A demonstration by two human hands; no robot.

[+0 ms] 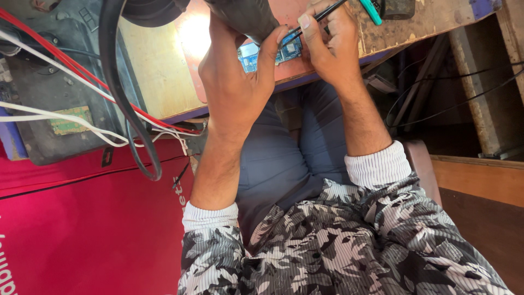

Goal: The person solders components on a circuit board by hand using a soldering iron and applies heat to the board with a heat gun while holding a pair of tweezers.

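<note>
My left hand (237,82) is wrapped around a dark cylindrical tool (243,16), and its thumb tip rests on a small blue circuit board (289,50). The board lies on a reddish mat (191,33) at the front edge of a wooden workbench (158,71). My right hand (330,46) pinches a thin black rod-like tool (322,12), whose lower end points at the board next to my left thumb. The tool's tip is hidden between my fingers. Both forearms reach up over my lap in grey trousers (284,158).
A thick black hose (117,93) loops down the left, beside red and white wires (71,74) over a dark metal unit (49,93). A teal-handled tool (371,11) lies on the bench top right. A red cloth (82,229) lies lower left; black cables (436,104) hang below the bench.
</note>
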